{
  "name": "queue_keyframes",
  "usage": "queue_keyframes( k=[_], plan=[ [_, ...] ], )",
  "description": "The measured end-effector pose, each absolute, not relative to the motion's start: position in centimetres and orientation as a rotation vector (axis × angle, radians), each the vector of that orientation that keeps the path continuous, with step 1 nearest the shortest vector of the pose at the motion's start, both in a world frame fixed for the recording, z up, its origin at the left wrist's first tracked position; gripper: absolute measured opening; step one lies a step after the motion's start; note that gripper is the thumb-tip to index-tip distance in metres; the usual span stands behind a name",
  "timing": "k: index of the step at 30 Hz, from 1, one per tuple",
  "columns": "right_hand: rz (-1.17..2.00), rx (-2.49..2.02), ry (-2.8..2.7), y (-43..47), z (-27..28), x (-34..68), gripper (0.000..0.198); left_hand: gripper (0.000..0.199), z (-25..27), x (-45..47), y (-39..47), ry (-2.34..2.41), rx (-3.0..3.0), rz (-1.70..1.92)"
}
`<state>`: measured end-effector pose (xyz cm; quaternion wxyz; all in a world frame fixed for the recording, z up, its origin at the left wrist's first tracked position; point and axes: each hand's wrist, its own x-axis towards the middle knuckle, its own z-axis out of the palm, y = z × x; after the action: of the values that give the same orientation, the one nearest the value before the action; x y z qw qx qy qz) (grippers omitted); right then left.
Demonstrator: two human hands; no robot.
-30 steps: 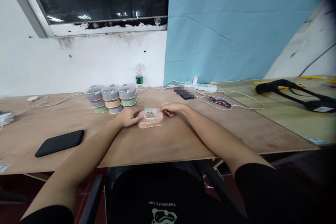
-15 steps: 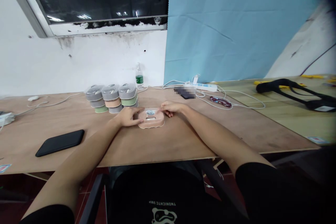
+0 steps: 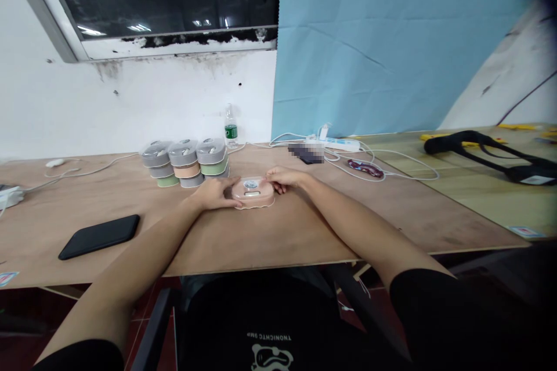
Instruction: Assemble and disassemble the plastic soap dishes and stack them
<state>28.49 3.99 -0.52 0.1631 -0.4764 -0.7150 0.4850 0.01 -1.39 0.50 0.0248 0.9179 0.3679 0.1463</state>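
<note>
"What have the hands got there?"

"A pink lidded container [image 3: 254,195], sitting on the wooden table [image 3: 261,243] right between them. The left hand [image 3: 219,192] is clamped round its left end, thumb at the near corner, fingers towards the far one."

"And the right hand [image 3: 284,179]?"

"Its fingertips are at the far right corner, the other fingers curled under. I can't tell from here whether it's pinching the edge or only resting on it."

"So the hands are apart?"

"Yes, with the container filling the gap."

"What's around them?"

"Just past the left hand, three stacks of similar containers [image 3: 186,170], grey on top. A green-labelled bottle [image 3: 231,131] stands behind those. Left of that hand and nearer the body lies a flat black object [image 3: 99,236]. Well beyond the right hand there's a white power strip [image 3: 342,144]."
</note>
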Motion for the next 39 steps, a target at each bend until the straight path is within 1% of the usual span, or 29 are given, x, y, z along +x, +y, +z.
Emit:
queue_keyframes(
  k=[3, 6, 11, 14, 17, 20, 23, 25, 27, 30, 32, 34, 39],
  plan=[
    [1.267, -1.390, -2.032, 4.2, -0.8, 28.5, 0.046, 0.086, 0.3, 0.0, -1.2, 1.203, 2.809, 0.437],
    [1.102, -1.373, -2.069, 4.4, -1.0, 28.5, 0.046, 0.081, 0.1, 0.2, -1.2, 1.368, 2.804, 0.441],
    [0.872, -1.408, -2.116, 4.3, -0.9, 28.6, 0.048, 0.051, -0.1, 0.4, -1.0, 1.637, 2.767, 0.393],
    [0.774, -1.497, -2.135, 4.2, -0.7, 28.6, 0.050, 0.046, -0.2, 0.4, -0.9, 1.615, 2.817, 0.366],
    [0.689, -1.618, -2.174, 4.2, -0.6, 28.3, 0.058, 0.041, -0.2, 0.5, -1.0, 1.416, 2.895, 0.402],
    [0.587, -1.738, -2.197, 4.3, -0.5, 27.9, 0.066, 0.043, 0.0, 0.8, -1.4, 1.215, 2.932, 0.445],
    [0.497, -1.805, -2.227, 4.1, -0.4, 27.5, 0.071, 0.050, 0.2, 1.0, -1.7, 1.196, 2.937, 0.435],
    [0.433, -1.729, -2.295, 3.7, -0.4, 27.3, 0.073, 0.057, 0.2, 1.0, -1.8, 1.263, 2.918, 0.405],
    [0.354, -1.560, -2.409, 3.1, -0.4, 27.0, 0.072, 0.062, 0.3, 0.9, -1.8, 1.356, 2.881, 0.389],
    [0.312, -1.334, -2.552, 2.2, -0.3, 26.3, 0.066, 0.065, 0.4, 0.7, -1.7, 1.526, 2.778, 0.479],
    [0.315, -1.294, -2.585, 1.7, -0.3, 25.9, 0.061, 0.065, 0.4, 0.5, -1.8, 1.579, 2.713, 0.584],
    [0.295, -1.301, -2.578, 1.5, -0.3, 25.6, 0.054, 0.067, 0.4, 0.4, -1.8, 1.531, 2.709, 0.619],
    [0.341, -1.249, -2.484, 1.4, -0.3, 25.4, 0.032, 0.070, 0.1, 0.4, -1.6, 1.337, 2.806, 0.447]
  ],
)
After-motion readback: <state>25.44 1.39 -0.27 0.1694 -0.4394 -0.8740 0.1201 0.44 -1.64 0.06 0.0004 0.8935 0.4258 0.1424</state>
